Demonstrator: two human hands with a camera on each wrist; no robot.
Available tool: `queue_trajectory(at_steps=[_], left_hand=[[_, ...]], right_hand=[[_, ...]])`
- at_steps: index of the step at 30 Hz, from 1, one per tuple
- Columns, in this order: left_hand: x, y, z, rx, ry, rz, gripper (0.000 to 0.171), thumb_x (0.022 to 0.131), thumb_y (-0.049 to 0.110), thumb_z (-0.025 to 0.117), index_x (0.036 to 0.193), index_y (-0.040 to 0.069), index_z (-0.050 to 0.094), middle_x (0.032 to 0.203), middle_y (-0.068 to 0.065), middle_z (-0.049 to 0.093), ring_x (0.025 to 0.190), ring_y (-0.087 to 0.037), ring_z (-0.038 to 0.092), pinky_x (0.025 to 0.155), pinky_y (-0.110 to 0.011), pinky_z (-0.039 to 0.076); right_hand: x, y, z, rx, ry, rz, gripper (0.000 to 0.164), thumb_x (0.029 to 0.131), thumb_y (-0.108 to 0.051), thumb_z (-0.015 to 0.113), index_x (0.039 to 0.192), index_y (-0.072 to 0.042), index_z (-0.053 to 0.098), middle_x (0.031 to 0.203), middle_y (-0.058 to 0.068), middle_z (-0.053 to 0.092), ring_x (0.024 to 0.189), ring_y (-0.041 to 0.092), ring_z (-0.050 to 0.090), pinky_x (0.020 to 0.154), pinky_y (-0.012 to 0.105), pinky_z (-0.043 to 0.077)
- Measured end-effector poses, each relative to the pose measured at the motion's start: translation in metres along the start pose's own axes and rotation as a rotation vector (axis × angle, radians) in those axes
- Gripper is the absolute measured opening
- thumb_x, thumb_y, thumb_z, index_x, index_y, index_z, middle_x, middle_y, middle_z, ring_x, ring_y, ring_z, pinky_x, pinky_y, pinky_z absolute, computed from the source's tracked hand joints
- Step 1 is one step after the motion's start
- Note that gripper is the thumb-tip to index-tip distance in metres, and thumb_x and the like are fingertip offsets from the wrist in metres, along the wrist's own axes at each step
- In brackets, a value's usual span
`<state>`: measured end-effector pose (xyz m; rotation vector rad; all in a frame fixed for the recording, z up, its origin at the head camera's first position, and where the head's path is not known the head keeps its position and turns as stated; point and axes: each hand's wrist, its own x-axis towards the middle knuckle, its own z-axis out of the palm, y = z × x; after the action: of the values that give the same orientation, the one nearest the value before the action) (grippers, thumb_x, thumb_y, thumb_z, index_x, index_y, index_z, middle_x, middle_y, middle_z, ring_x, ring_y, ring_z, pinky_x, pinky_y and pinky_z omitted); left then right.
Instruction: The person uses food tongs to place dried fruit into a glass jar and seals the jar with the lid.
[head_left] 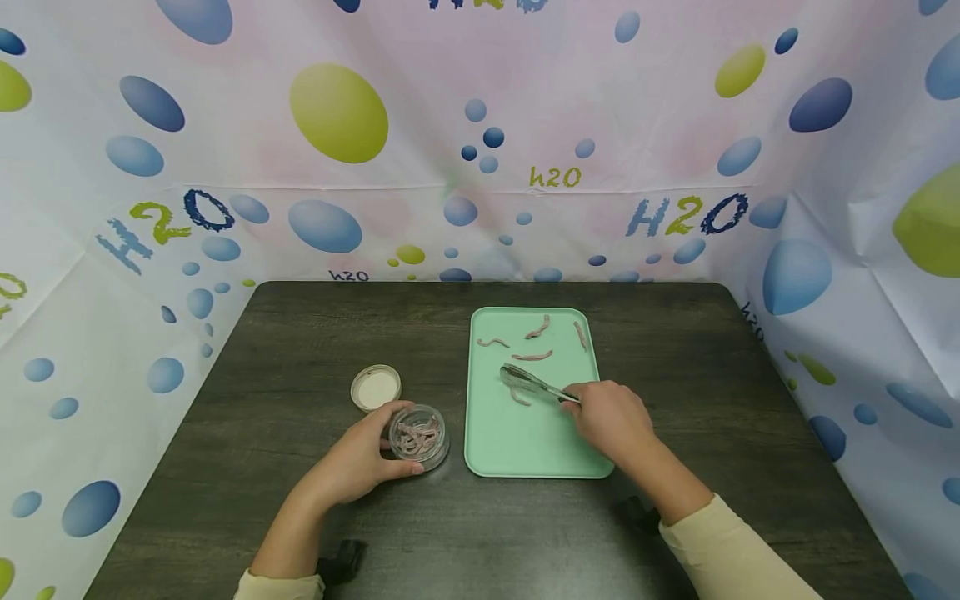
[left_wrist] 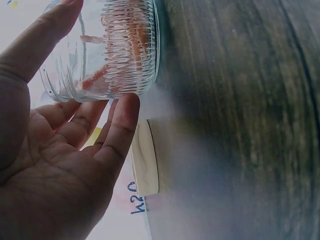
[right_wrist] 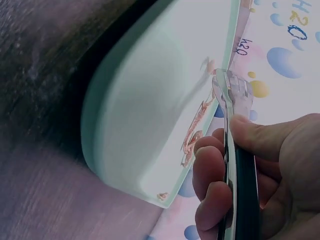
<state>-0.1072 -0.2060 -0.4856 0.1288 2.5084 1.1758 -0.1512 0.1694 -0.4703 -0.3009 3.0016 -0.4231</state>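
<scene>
My left hand (head_left: 352,462) holds an upright, uncapped glass jar (head_left: 439,455), thumb on the near side and fingers behind. Pinkish worms (head_left: 417,435) lie in a heap inside it, and the left wrist view shows the ribbed glass (left_wrist: 130,50) from the side. My right hand (head_left: 613,421) grips metal tongs (head_left: 534,382) with dark handles (right_wrist: 246,195). The slotted tong heads hover over a mint-green tray (head_left: 517,454), overlapping a worm (head_left: 519,397) in the head view. Several more worms, one of them a straight worm (head_left: 532,357), lie apart on the tray's far half.
A round cream-coloured lid (head_left: 376,387) lies on the table just beyond the jar. The dark wood-grain table (head_left: 315,333) extends around the tray. Behind and beside it hangs a white sheet (head_left: 420,100) with blue and green spots.
</scene>
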Motion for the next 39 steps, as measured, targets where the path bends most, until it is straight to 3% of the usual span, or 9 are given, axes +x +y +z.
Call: queue_trajectory(at_steps=[8,26,39], left_hand=[[0.000,-0.001,0.000,0.002,0.000,0.002,0.093,0.084,0.034,0.097,0.162,0.021,0.046,0.152,-0.016,0.058,0.116,-0.028,0.071,0.088,-0.042,0.062],[0.000,-0.001,0.000,0.007,-0.004,0.005,0.094,0.084,0.034,0.096,0.162,0.021,0.045,0.152,-0.017,0.058,0.117,-0.030,0.071,0.089,-0.044,0.062],[-0.001,0.000,-0.001,0.005,-0.005,0.001,0.094,0.084,0.035,0.096,0.162,0.021,0.045,0.154,-0.017,0.057,0.120,-0.034,0.070,0.091,-0.046,0.062]], right_hand=[[0.001,0.004,0.004,0.006,0.019,-0.005,0.023,0.101,-0.027,0.079,0.121,-0.019,0.085,0.104,0.006,0.085,0.068,0.019,0.069,0.054,0.032,0.048],[-0.001,0.007,0.000,0.032,0.066,0.009,0.026,0.102,-0.027,0.077,0.124,-0.016,0.083,0.111,0.011,0.084,0.071,0.024,0.073,0.053,0.033,0.048],[-0.009,-0.001,-0.010,0.026,0.137,0.008,0.027,0.102,-0.027,0.077,0.127,-0.016,0.082,0.113,0.012,0.084,0.059,0.020,0.064,0.046,0.030,0.039]])
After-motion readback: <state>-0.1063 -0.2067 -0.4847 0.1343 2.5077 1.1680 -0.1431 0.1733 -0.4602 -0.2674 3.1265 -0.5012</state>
